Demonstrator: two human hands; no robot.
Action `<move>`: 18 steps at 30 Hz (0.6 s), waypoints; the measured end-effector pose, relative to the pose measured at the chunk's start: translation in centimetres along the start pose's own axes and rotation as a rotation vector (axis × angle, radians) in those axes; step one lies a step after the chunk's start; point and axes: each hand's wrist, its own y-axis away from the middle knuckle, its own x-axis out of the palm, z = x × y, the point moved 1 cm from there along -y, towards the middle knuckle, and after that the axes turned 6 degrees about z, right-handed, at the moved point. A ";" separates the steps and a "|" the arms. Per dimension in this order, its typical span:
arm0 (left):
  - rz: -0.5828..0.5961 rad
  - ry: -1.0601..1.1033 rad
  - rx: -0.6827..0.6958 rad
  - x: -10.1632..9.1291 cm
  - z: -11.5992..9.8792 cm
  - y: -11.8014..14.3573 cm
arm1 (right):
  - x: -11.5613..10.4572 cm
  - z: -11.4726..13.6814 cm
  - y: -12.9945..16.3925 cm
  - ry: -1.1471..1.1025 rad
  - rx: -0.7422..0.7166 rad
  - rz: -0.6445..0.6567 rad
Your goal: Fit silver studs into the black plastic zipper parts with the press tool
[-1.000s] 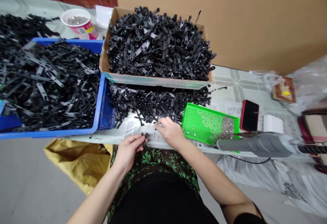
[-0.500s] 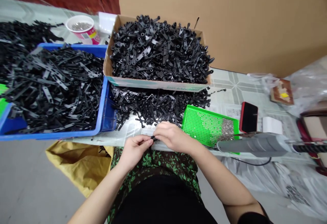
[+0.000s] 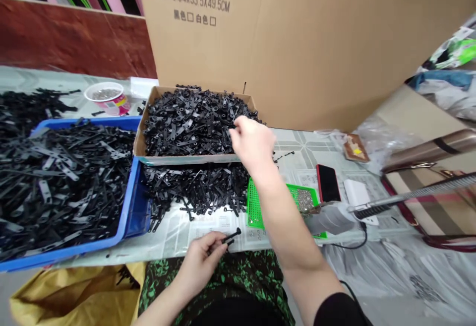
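My left hand (image 3: pixel 203 261) pinches slim black strips (image 3: pixel 233 236); right hand (image 3: pixel 253 143), hold unclear, reaches over a brown cardboard box (image 3: pixel 186 160); withdrawing needs clearance.

Your table (image 3: pixel 178 222) has a pale patterned cover (image 3: pixel 307 150). Along its near edge, toward the left end, sits the blue bin (image 3: pixel 137 217); loose black parts (image 3: pixel 201 187) lie between that and the green tray (image 3: pixel 255 207). Near the far edge stand the cardboard box (image 3: pixel 186 161) and pink cup (image 3: pixel 117 106). The red-edged phone (image 3: pixel 329 182) and white block (image 3: pixel 355 192) lie side by side toward the right end.
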 end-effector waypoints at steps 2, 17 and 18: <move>0.000 0.096 0.007 0.6 -0.2 -0.2 | 0.8 1.0 -2.1 0.150 0.051 0.145; -0.334 0.682 -0.101 0.2 -1.5 -2.6 | 1.8 -1.0 7.4 -0.598 -0.356 0.113; -0.343 0.675 -0.090 0.2 -1.6 -2.6 | 2.4 -0.9 9.3 -0.574 -0.386 0.204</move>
